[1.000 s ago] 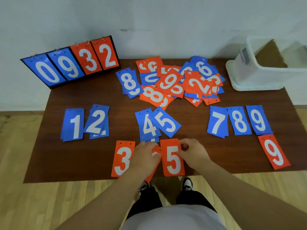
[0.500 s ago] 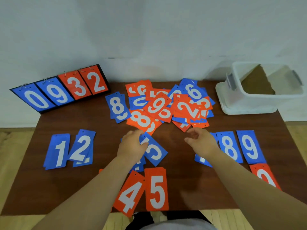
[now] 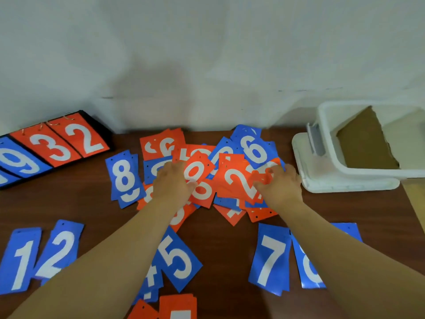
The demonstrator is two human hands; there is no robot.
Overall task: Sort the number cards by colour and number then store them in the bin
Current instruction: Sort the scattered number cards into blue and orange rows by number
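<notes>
dark wood table point(image 3: 230, 249), set against a pale wall. item: mixed heap of red and blue number cards point(image 3: 213, 173), overlapping, at the far middle of the table. on the heap, a red 2 card point(image 3: 236, 183), a red 0 card point(image 3: 194, 171) and, at the far right edge, a blue 6 card point(image 3: 254, 149). item: blue 8 card point(image 3: 124, 178), on another blue card, touching the heap's left edge. left hand point(image 3: 172, 183), palm down on the heap's left part, fingers bent and close together, tips touching the red 0 card; whether they pinch a card, cannot tell. right hand point(image 3: 279, 184), on the heap's right part, fingers curled with tips against red cards beside the red 2 card; a firm hold cannot be confirmed. sorted cards, near side: blue 1 card point(image 3: 21, 261) and blue 2 card point(image 3: 58, 252) at left, overlapping; blue 5 card point(image 3: 177, 256) at centre, over a blue 4 partly hidden by the left forearm; blue 7 card point(image 3: 270, 259) at right, with a further blue card beside it, largely covered by the right forearm. red cards point(image 3: 177, 307) at the near edge, cropped. item: white bin point(image 3: 328, 157), far right corner, seated on its white lid, a brown cardboard sheet point(image 3: 365, 146) leaning inside; well apart from the sorted cards. item: flip scoreboard point(image 3: 53, 146), far left, showing 9, 3, 2.
</notes>
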